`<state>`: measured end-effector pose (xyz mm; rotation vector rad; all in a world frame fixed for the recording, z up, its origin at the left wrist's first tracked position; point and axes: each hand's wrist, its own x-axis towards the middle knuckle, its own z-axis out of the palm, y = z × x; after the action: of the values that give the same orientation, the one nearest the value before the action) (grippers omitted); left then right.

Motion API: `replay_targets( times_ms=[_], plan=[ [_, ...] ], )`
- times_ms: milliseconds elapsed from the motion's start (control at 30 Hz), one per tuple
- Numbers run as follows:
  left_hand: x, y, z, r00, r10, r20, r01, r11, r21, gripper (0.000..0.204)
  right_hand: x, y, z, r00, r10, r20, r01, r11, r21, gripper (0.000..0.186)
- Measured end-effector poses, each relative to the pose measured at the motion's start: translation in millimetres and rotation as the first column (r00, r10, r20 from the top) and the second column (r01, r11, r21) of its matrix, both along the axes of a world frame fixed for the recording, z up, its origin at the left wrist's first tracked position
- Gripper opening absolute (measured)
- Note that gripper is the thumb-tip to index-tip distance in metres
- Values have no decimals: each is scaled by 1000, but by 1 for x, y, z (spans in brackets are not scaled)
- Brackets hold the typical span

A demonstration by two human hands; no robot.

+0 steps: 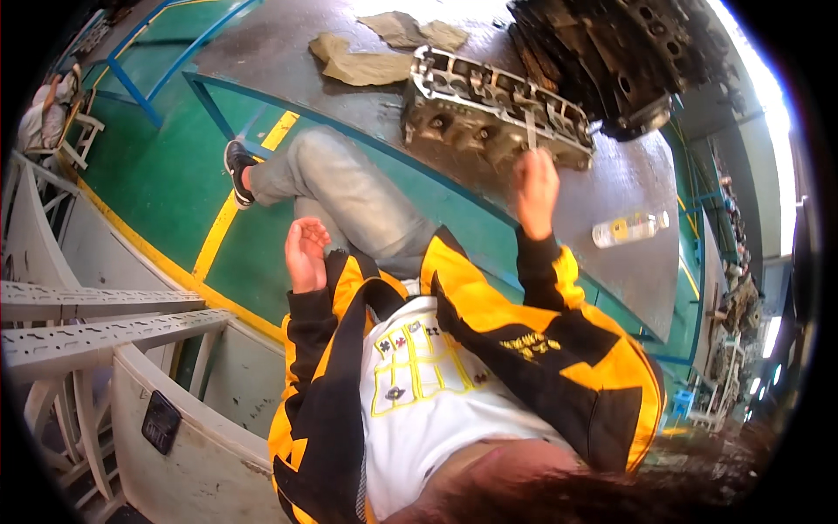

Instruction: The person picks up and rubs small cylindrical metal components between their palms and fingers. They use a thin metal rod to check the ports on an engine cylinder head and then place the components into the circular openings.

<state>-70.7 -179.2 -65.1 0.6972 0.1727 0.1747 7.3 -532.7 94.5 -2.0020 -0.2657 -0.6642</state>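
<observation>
The engine head (493, 109) lies on the far side of the dark table (611, 183), with a thin metal tool (530, 131) standing against its near edge. The right hand (535, 188) has its grip closed on that tool. The left hand (305, 253) hangs half curled and empty, well apart, above the knee. A plastic bottle (628, 229) lies to the right; rags (375, 52) lie far left.

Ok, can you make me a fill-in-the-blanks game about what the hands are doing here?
1. The right hand holds a thin metal ____ against the engine part.
2. The left hand holds ____.
3. A clear ____ lies on the table, on the person's right.
4. Crumpled ____ lie beyond the engine part.

Missing words: tool; nothing; bottle; rags
</observation>
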Motion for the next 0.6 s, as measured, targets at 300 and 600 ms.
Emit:
replay_targets(
  times_ms=[300,600],
  plan=[
    [1,-2,-6,1000,3,-15,-3,1000,7,29,-13,12,-1,983,140,116,-151,984,94,26],
    [1,0,-6,999,-12,37,12,1000,14,29,-9,5,-12,973,99,211,-124,986,111,24]
  ],
)
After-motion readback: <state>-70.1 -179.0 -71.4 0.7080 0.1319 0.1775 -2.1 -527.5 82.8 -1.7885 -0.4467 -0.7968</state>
